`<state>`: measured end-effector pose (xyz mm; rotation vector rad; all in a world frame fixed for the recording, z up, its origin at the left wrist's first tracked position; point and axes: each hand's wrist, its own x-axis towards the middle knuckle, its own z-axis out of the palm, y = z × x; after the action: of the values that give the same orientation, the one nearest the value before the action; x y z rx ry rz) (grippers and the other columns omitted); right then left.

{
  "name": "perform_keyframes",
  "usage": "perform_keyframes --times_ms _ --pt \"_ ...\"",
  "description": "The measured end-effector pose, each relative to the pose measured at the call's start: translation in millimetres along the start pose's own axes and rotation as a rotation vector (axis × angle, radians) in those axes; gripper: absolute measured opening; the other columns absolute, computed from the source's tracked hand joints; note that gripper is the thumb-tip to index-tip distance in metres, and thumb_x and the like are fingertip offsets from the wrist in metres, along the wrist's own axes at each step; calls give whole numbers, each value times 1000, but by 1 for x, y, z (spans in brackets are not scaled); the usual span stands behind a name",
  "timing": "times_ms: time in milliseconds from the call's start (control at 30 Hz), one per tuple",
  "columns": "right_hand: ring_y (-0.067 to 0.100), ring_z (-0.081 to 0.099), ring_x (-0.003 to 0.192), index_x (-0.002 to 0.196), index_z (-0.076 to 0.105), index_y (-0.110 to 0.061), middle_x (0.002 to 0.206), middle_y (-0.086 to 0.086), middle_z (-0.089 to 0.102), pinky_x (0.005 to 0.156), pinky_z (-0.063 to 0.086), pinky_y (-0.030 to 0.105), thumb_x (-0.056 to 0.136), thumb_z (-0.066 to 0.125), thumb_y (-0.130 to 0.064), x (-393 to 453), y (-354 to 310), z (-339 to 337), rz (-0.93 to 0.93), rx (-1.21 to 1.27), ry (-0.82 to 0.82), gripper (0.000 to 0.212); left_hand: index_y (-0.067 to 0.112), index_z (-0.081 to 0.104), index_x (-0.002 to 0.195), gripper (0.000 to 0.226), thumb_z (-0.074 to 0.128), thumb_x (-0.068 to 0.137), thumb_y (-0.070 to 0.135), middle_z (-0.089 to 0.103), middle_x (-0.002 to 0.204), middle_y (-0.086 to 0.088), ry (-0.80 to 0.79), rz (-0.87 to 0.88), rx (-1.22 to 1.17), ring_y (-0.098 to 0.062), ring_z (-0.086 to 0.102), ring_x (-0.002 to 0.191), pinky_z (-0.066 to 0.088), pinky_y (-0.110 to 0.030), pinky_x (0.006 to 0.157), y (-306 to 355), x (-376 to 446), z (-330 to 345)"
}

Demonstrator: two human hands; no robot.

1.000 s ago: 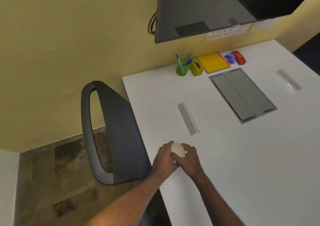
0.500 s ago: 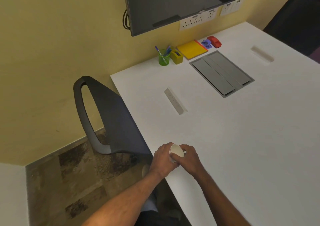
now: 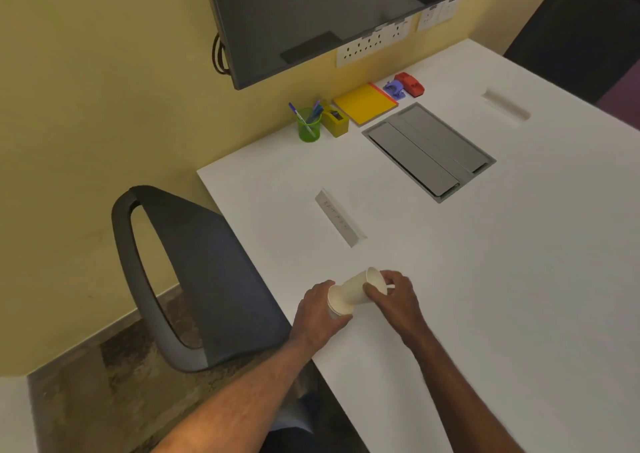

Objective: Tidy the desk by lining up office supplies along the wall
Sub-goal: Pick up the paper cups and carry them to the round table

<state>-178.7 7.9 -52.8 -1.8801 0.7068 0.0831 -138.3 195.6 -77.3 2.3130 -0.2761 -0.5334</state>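
Observation:
Near the desk's front left edge, my left hand [image 3: 318, 314] grips a white paper cup [image 3: 340, 303] with its round end facing me. My right hand [image 3: 394, 296] grips a second white paper cup [image 3: 372, 281], tilted with its rim up and to the right. The two cups touch end to end between my hands. Lined up along the yellow wall stand a green pen holder [image 3: 308, 130] with pens, a yellow tape dispenser [image 3: 336, 124], a yellow notepad [image 3: 365, 103], a purple stapler [image 3: 394, 89] and a red stapler [image 3: 410, 83].
A grey cable hatch [image 3: 429, 151] is set into the white desk [image 3: 519, 279], with narrow slots at the middle [image 3: 341, 217] and far right [image 3: 505, 107]. A black chair [image 3: 207, 272] stands at the left edge. A monitor [image 3: 311, 12] and wall sockets [image 3: 374, 42] hang above.
The cups sat pressed together as one between my hands; now they are drawn apart lengthwise, the right one tilted away. The view has swung left and down.

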Motion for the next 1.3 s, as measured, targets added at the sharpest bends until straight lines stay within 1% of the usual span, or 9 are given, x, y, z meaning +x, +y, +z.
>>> perform_keyframes --times_ms 100,200,333,433,567,833,933,1100,1300 --pt "22 63 104 120 60 -18 122 7 55 94 55 44 80 81 -33 26 -3 -8 19 3 64 48 25 50 133 76 85 70 47 58 130 6 8 -45 -28 -16 56 119 51 -39 101 -8 16 -4" --pt "18 59 108 121 58 -21 122 2 49 96 54 40 75 81 -36 49 1 -10 39 -24 103 54 25 43 143 86 85 72 47 52 141 5 13 -98 -74 -17 50 128 46 -39 108 -15 29 -6" --pt "17 55 110 130 53 -20 124 -1 43 93 48 30 72 84 -35 76 7 -4 74 -102 127 68 26 43 142 85 86 71 45 53 139 5 9 -114 -105 -17 51 127 47 -39 107 -22 47 -5" --pt "24 53 121 139 47 -17 133 4 41 100 47 35 74 85 -36 92 10 5 75 -193 130 77 26 43 141 86 88 70 44 53 138 6 14 -117 -122 -16 52 126 48 -35 106 -26 59 -4" --pt "25 47 130 144 44 -15 142 6 41 99 47 37 76 84 -32 107 7 17 34 -273 137 81 26 45 139 85 89 69 43 55 134 6 17 -115 -143 -15 53 122 50 -34 103 -28 74 -5" --pt "29 45 129 144 42 -13 139 8 42 95 50 42 78 81 -28 129 2 35 7 -394 109 78 27 45 136 84 89 67 43 55 130 9 7 -153 -135 -15 53 119 52 -34 99 -37 96 -10" --pt "29 46 129 145 41 -15 140 7 41 94 50 42 79 79 -29 132 4 37 38 -402 101 78 26 44 138 85 89 68 43 54 132 8 2 -158 -126 -15 53 120 51 -32 100 -41 99 -11" --pt "28 45 131 146 39 -19 142 4 41 93 49 41 79 79 -31 137 6 41 55 -399 95 79 26 44 138 84 89 68 42 55 131 7 -11 -157 -121 -16 54 118 53 -35 100 -44 102 -12" --pt "26 39 139 156 26 -18 151 4 35 103 48 45 78 81 -37 132 9 40 63 -374 84 97 24 45 138 84 89 68 41 56 130 6 -25 -136 -116 -17 55 117 54 -36 97 -44 102 -11"
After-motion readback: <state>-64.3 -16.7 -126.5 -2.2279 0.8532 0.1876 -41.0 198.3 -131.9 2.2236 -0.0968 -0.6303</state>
